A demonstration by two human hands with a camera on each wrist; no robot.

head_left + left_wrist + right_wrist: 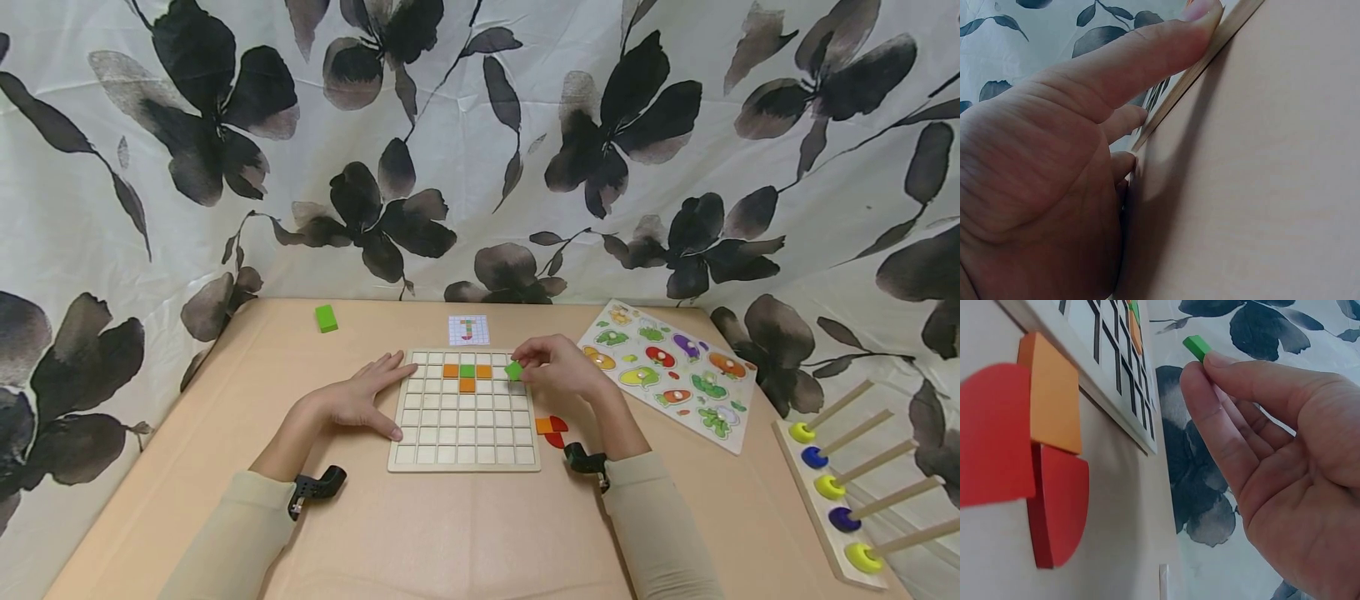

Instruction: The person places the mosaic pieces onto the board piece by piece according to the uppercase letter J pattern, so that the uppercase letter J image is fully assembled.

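Observation:
A white grid board [467, 433] lies on the table, with orange squares [467, 385] and a green square [467, 371] set in its upper cells. My left hand [360, 396] rests at the board's left edge, thumb and fingers spread and touching the rim; the left wrist view shows the thumb [1147, 59] on that edge. Between thumb and index finger my right hand [558, 367] pinches a green square tile [1196, 347], held above the board's upper right corner. Beside the board's right edge lie an orange square [543, 427] and red rounded pieces [557, 432].
Behind the board lies a small pattern card [468, 330]. A green block [326, 318] sits at the back left. To the right are a vegetable picture board [630, 358] and a wooden peg stand [813, 492] with yellow and blue rings. A floral cloth [480, 167] hangs behind.

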